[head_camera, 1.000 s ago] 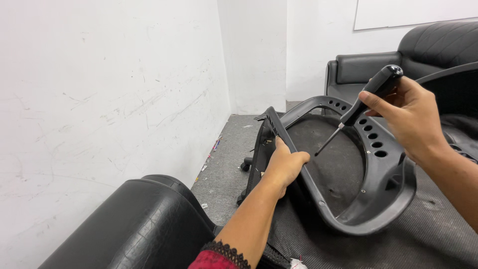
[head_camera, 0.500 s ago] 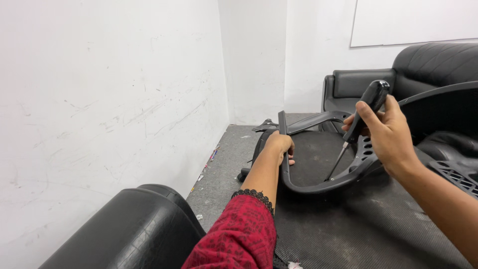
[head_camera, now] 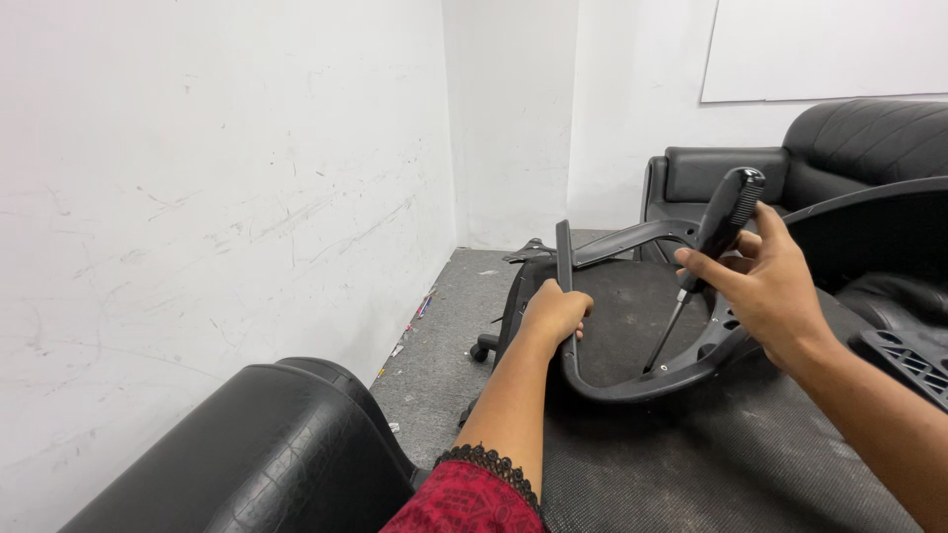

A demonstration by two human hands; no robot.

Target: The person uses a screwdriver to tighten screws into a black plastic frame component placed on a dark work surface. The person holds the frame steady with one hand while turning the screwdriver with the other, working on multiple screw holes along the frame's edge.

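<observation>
My left hand (head_camera: 553,314) grips the near edge of a dark grey plastic chair frame (head_camera: 632,380), a curved loop lying nearly flat over a black mesh surface (head_camera: 731,454). My right hand (head_camera: 765,286) holds a screwdriver (head_camera: 713,247) by its black handle. The thin shaft slants down and left, and its tip rests on the frame's lower curve near a small hole. A red sleeve with black lace trim covers my left forearm.
A black leather cushion (head_camera: 267,454) lies at the lower left against the white wall. A black sofa (head_camera: 839,158) stands at the back right. A caster wheel (head_camera: 482,350) shows on the grey floor (head_camera: 444,336). Another black chair part (head_camera: 908,360) lies at the right.
The chair frame has tilted down from standing to nearly flat. Both hands have stayed on it, and the screwdriver tip has come down to the frame's lower curve.
</observation>
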